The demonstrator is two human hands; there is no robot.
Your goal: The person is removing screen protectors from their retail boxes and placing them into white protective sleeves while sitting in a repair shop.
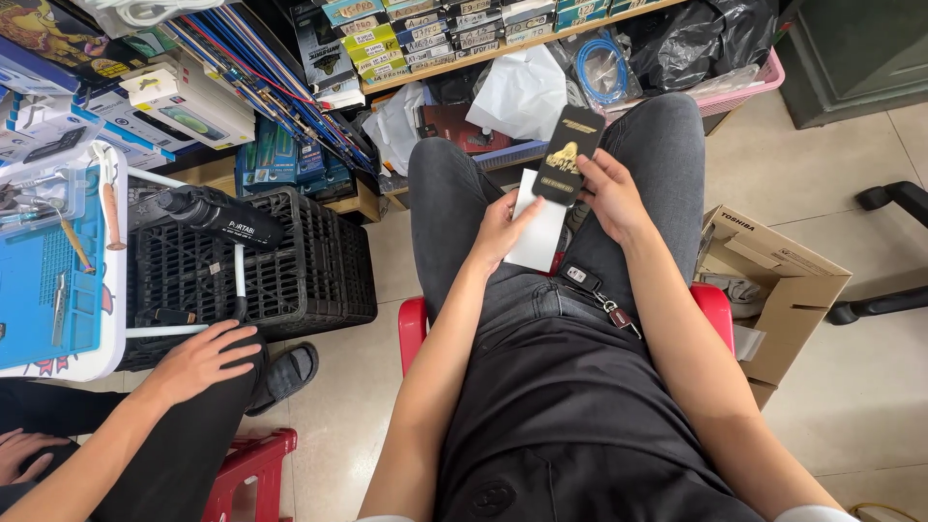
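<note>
I sit on a red stool (414, 327) and look down at my lap. My left hand (501, 230) grips a white flat sleeve (537, 232) by its left edge, over my left thigh. My right hand (611, 193) holds a slim black packet (570, 153) with gold print, its lower end overlapping the top of the white sleeve. A car key with a fob (597, 290) hangs at my waistband just below both hands.
Another person sits at the left, a hand (201, 360) resting on a knee beside a black plastic crate (290, 261). A blue work mat (48, 280) lies far left. An open cardboard box (773, 280) stands right. Shelves of boxed goods (435, 34) fill the top.
</note>
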